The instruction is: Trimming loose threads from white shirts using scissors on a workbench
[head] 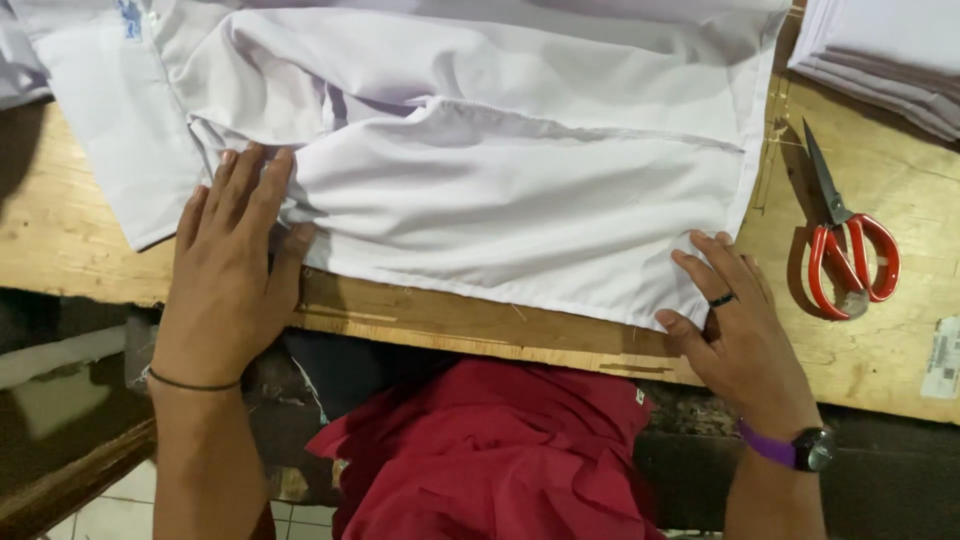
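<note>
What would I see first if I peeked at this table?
A big white shirt spreads across the wooden table, with the left hand pressing flat on its left side and the right hand at its lower right corner. Red-handled scissors lie on the table to the right, below a stack of folded white cloth.

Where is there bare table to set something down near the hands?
Bare wood shows along the front edge of the table, between the left hand and right hand, below the white shirt. Another patch lies right of the red scissors, below the folded stack. The shirt covers the rest.
</note>
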